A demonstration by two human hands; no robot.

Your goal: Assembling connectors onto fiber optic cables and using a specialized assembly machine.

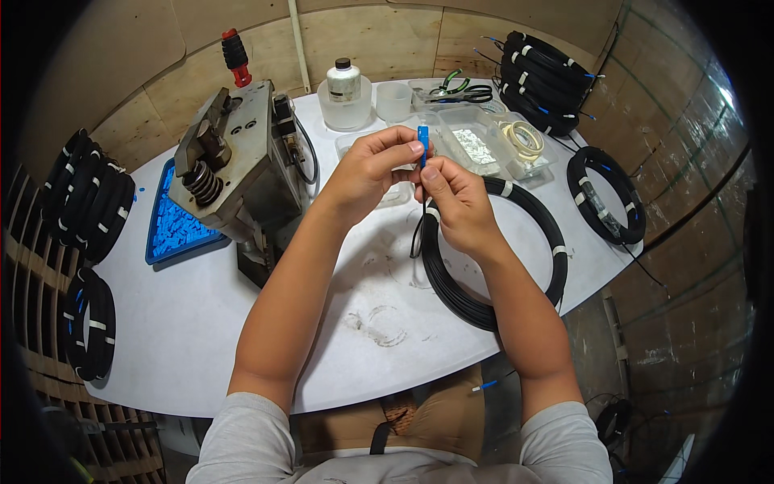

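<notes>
Above the middle of the white table I hold a small blue cable connector (423,135) upright between both hands. My left hand (372,171) pinches it from the left with thumb and fingertips. Close beside it, my right hand (458,203) is closed around its lower end, where a thin black cable (418,234) hangs down. What the right fingertips grip exactly is partly hidden. Beneath the right hand and forearm lies a large coil of black cable (450,292), bound with white tape.
A metal press (250,145) with a red-black handle stands at left, beside a blue tray (153,242) of small blue parts. Behind my hands are a white bottle (344,81), clear plastic bins (492,133), tape rolls (524,139) and pliers (455,89). More cable coils (544,77) sit around the edges.
</notes>
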